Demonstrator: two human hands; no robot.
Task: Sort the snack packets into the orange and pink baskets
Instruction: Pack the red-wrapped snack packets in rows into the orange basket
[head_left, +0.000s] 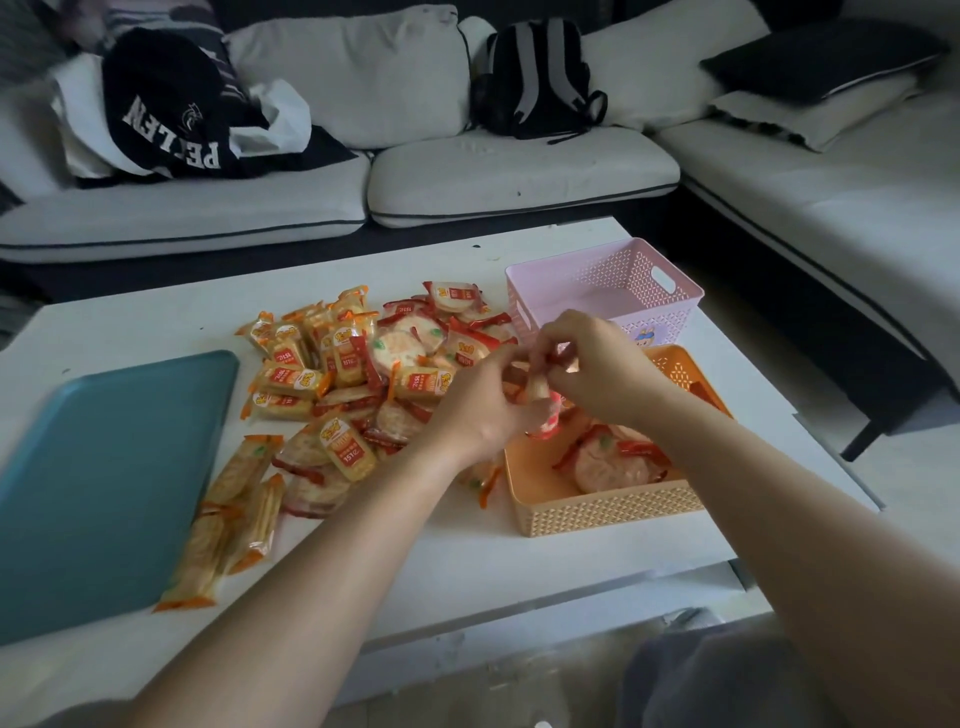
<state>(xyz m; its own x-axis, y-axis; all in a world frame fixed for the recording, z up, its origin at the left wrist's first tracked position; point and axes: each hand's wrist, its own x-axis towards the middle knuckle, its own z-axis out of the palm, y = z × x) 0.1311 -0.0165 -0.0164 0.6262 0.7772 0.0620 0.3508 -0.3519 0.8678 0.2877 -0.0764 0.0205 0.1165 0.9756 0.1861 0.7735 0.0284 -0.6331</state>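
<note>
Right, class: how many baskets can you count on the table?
2. The pink basket stands at the far right of the table; the orange basket sits directly in front of it, nearer the person. None seems hidden.

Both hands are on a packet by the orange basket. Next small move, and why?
Probably release it into the orange basket. The left hand and right hand pinch a packet that looks red-edged, above the basket's left rim, and the basket already holds red-edged round packets. The pink basket shows none that I can see.
</note>
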